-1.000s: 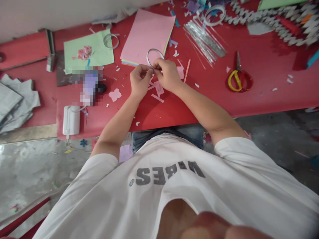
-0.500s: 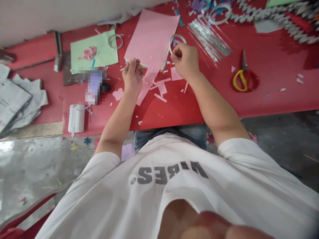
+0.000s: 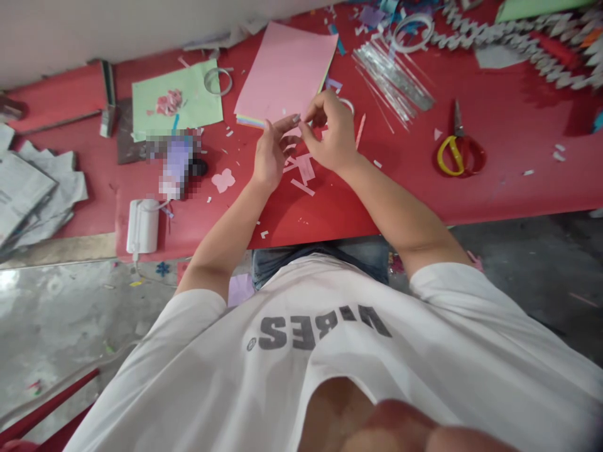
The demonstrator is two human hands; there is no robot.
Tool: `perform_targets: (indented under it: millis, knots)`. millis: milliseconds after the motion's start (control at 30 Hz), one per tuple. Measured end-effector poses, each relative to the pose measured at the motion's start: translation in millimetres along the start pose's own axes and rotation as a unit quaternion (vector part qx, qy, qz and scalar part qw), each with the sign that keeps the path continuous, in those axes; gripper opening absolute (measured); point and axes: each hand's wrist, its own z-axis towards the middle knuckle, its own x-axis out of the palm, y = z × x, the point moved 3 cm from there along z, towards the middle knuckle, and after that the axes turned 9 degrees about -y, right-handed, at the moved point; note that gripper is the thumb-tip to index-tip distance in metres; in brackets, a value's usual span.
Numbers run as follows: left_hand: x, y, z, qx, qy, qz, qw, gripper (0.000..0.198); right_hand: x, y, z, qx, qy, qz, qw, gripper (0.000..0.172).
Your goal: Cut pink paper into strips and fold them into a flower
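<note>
My left hand (image 3: 273,154) is over the middle of the table with its fingers partly curled and the index finger reaching to the right. Its fingertips meet those of my right hand (image 3: 332,130), whose thumb and forefinger are pinched together. Whatever lies between the fingertips is too small to make out. Just below the hands are pink paper strips (image 3: 306,168). A stack of pink paper (image 3: 287,72) with other colours beneath lies behind them. Partly hidden behind my right hand is a white tape roll (image 3: 349,104). Right beside it lies a thin pink stick (image 3: 360,130).
Scissors (image 3: 456,154) with yellow and red handles lie to the right, silvery strips (image 3: 391,81) further back. At left are a green sheet (image 3: 141,110) with pink bits, another tape roll (image 3: 218,81), a pink flower-shaped cutout (image 3: 223,181) and a white power bank (image 3: 142,226).
My left hand has moved right and my right hand has moved left, away from the tape roll, so their fingertips now meet. A long pink strip near my left hand no longer shows.
</note>
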Motion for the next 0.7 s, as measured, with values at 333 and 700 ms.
perform_targets:
  millis: [333, 700]
  knots:
    - [3.0, -6.1, -5.1, 0.053, 0.041, 0.036, 0.997, 0.093, 6.8, -23.8, -2.7, -0.055, 0.053, -0.044, 0.996, 0.026]
    - [-5.7, -7.4, -0.1, 0.083, 0.068, 0.072, 0.992, 0.094, 12.2, -27.3, -2.7, -0.072, 0.115, -0.061, 0.989, 0.017]
